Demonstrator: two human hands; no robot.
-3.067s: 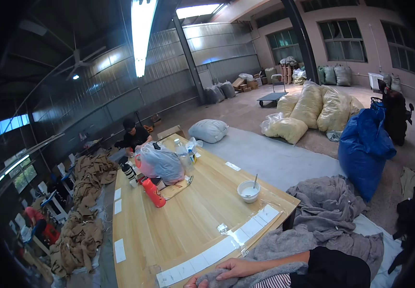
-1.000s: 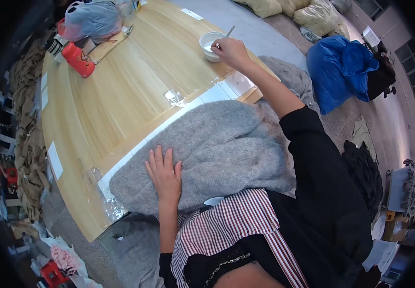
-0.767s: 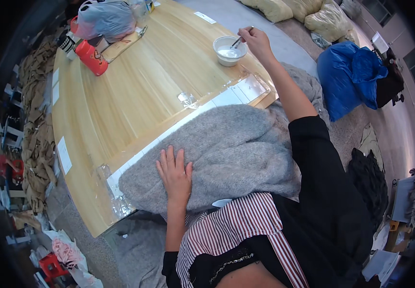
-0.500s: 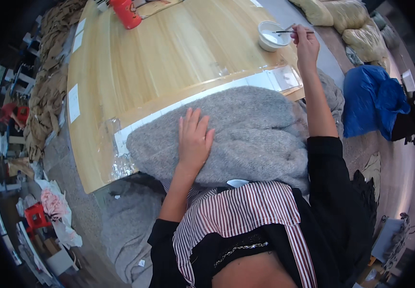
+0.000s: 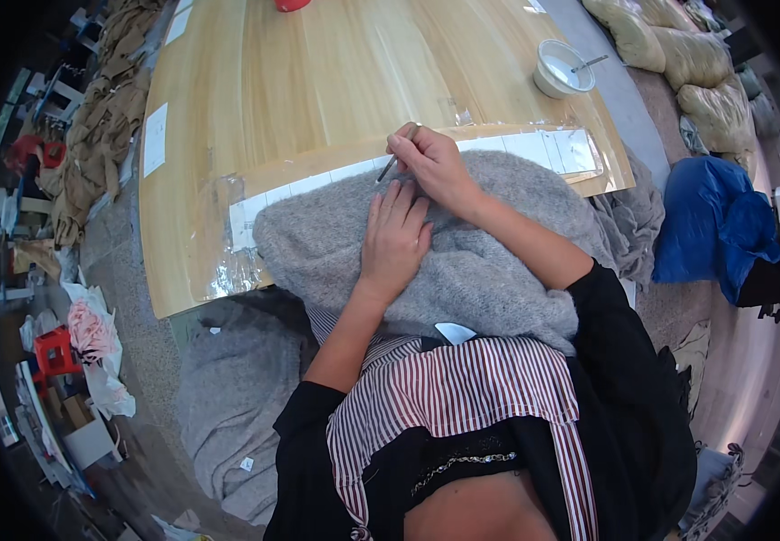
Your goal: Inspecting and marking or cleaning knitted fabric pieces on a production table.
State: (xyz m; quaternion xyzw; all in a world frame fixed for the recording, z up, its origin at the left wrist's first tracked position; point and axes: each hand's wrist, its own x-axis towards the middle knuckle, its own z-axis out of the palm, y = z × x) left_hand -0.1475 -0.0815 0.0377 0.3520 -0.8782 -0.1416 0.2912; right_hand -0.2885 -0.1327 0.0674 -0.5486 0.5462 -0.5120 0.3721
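Observation:
A fuzzy grey knitted garment (image 5: 318,225) lies bunched over the near edge of the wooden table, reaching to my apron. My left hand (image 5: 396,239) rests flat on it with the fingers stretched out. Just beyond those fingertips, my right hand (image 5: 435,167) pinches a slim, brush-like stick (image 5: 387,169). Its tip points down at the knit near my left fingers; whether it touches cannot be made out. A white bowl (image 5: 552,86) stands at the table's far right, with white contents and another thin stick (image 5: 591,63) leaning in it.
White paper strips (image 5: 295,187) under clear tape run along the near edge of the table (image 5: 318,90). Right of the table are a blue plastic bag (image 5: 701,221) and pale stuffed bags (image 5: 692,59). More grey knitwear (image 5: 228,406) hangs low on the left. A red object shows at the far edge.
My right hand has come from the bowl to the garment with the stick. My left hand has stayed flat on the knit. The view has shifted, so the table sits higher in it.

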